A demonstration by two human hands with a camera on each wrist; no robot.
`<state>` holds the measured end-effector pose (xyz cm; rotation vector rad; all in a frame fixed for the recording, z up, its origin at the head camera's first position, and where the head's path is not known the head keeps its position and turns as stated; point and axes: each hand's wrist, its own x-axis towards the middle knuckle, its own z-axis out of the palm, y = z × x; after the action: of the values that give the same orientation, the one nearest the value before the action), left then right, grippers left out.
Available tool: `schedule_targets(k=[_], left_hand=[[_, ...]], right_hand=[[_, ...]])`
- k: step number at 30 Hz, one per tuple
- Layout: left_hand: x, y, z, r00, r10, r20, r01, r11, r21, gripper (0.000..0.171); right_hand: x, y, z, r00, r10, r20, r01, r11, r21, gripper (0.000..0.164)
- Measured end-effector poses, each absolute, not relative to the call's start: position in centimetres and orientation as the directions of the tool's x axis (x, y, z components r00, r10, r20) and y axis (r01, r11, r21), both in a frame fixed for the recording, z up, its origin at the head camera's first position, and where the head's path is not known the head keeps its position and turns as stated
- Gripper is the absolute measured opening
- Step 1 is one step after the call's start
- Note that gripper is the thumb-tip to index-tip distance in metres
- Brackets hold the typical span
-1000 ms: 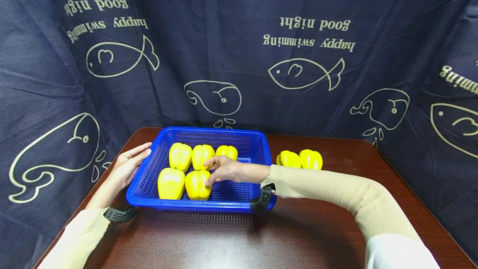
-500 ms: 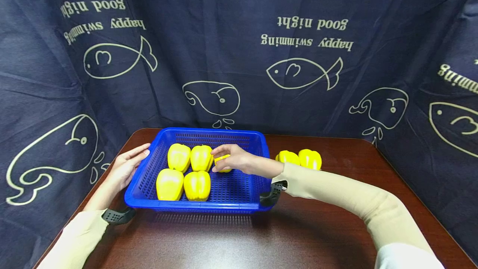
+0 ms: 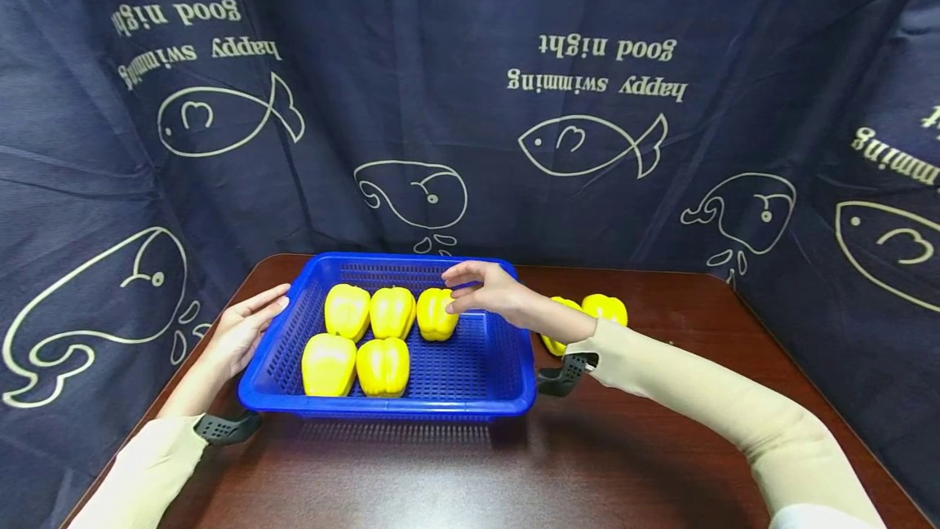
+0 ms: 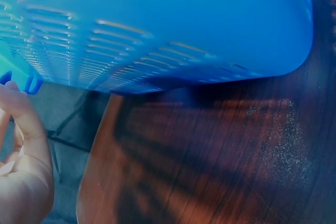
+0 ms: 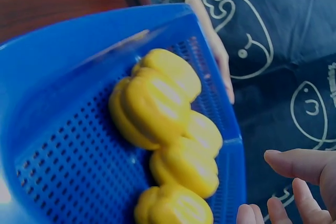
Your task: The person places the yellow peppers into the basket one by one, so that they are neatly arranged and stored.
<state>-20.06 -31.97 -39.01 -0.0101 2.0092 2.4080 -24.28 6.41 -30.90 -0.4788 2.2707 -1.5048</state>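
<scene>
A blue plastic basket point(image 3: 470, 406) stands on the table with several yellow bell peppers in it: two along the front, three along the back. My left hand point(image 3: 238, 340) touches the outside of the basket's left rim, fingers fairly straight. In the left wrist view, its fingertips are at the rim beside the slotted wall. My right hand point(image 3: 495, 294) is raised over the basket's back right part, thumb and fingers apart and nothing between them. Its fingertips overlap the rightmost back bell pepper point(image 3: 436, 315) in the head view. In the right wrist view the right fingers point(image 5: 299, 163) appear loosely spread.
Two more yellow bell peppers, one of them point(image 3: 605, 308) farther right, lie on the brown table point(image 3: 382, 480) right of the basket, partly behind the right forearm. A dark blue curtain point(image 3: 411, 104) with fish drawings hangs behind the table and along both sides.
My right hand has moved from near the front-row bell pepper, back and right past the rightmost back one, and up off it. That pepper shows more fully now. My left hand stays at the rim.
</scene>
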Motion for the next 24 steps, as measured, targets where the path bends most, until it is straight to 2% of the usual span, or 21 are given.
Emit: schedule_targets(k=[11, 24], left_hand=[[-20.0, -32.0, -38.9, -1.000, -0.005, -0.028, -0.026, -0.186, 0.982, 0.023], [-20.0, -32.2, -39.0, -0.999, 0.031, -0.018, -0.024, -0.193, 0.981, 0.027]], right_hand=[[-25.3, 9.5, -29.9, -0.903, -0.427, -0.036, -0.135, 0.364, -0.921, 0.051], [-26.0, 13.3, -29.6, -0.924, -0.373, 0.081, -0.241, 0.405, -0.882, 0.046]])
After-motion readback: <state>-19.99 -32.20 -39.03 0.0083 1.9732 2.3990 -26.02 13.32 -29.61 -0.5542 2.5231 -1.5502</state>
